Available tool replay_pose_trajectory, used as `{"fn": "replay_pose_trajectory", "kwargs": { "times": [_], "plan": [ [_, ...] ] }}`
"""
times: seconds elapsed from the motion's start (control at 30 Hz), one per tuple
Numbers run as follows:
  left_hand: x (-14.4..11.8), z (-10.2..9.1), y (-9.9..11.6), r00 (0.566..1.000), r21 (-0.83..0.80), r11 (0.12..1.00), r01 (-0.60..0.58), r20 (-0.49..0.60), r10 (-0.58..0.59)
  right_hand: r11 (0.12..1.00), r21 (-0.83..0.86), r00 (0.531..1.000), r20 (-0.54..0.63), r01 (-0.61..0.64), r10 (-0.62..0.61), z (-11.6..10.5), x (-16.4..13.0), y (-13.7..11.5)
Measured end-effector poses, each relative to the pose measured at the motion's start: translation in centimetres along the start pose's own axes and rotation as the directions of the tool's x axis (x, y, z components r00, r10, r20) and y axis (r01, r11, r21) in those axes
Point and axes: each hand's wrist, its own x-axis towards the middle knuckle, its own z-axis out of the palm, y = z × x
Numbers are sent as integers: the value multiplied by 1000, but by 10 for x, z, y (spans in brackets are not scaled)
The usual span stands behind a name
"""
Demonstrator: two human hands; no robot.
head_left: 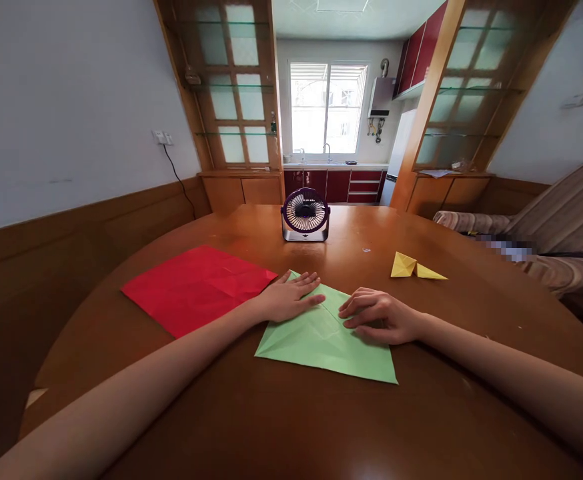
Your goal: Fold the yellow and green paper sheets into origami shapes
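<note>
A creased sheet of green paper [321, 347] lies flat on the table in front of me. My left hand [290, 297] rests on its upper left part, fingers stretched out flat and palm down. On the sheet's right side is my right hand [379, 315], its fingers bent and slightly apart, with the fingertips touching the paper near a crease. Neither hand grips anything that I can see. Beside my left forearm spreads a sheet of red paper [191, 283] with fold lines, partly covered by that arm.
A small fan [305, 212] stands at the middle of the wooden table [291, 427], beyond the papers. Folded yellow paper [403, 265] sits to the right. A striped sofa [566, 213] is at the far right, and a kitchen window [327, 110] is behind.
</note>
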Motion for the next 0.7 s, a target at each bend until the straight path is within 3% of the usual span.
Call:
{"fn": "replay_pose_trajectory", "kwargs": {
  "times": [0.2, 0.47, 0.7],
  "plan": [
    [-1, -13, -31, 995, 24, 995, 101, 25, -101, 1000, -3, 1000, -3, 2, -2, 0, 0, 0],
    [-2, -13, -51, 986, 101, 982, 162, -67, -155, 997, -51, 998, 37, -49, 51, -3, 0, -3],
    [0, -12, -54, 979, 141, 976, 165, -142, -145, 981, -151, 990, -90, -123, 110, -1, -2, -1]
  ]
}}
